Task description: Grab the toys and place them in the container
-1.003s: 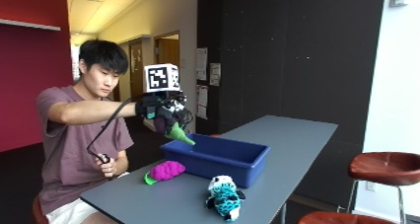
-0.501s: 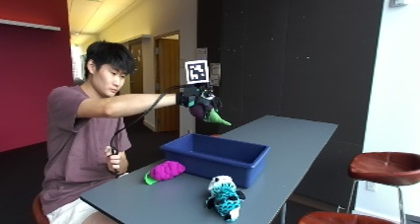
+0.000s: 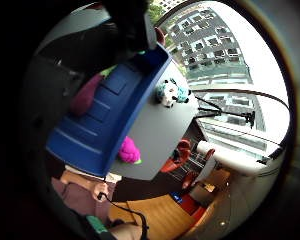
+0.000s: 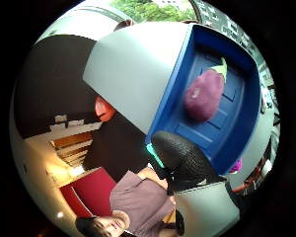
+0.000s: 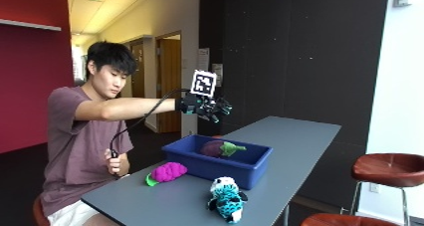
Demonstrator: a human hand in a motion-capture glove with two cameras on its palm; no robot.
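The grey table (image 5: 291,141) runs long and narrow away from me toward the dark wall (image 5: 298,52), with a brown stool (image 5: 391,169) beside its far edge. On the table sits the blue container (image 5: 245,169), an open rectangular bin. Inside it lies the purple eggplant toy (image 5: 215,148) on its side, its long axis roughly along the bin, green stem end pointing away from me. Just beside the container, on my side, rests the magenta grape toy (image 5: 167,171) with a green tip. Nearer the table's end lies the teal and white plush toy (image 5: 227,198), apart from the bin. My right hand (image 5: 204,106) hangs above the container, fingers spread and holding nothing.
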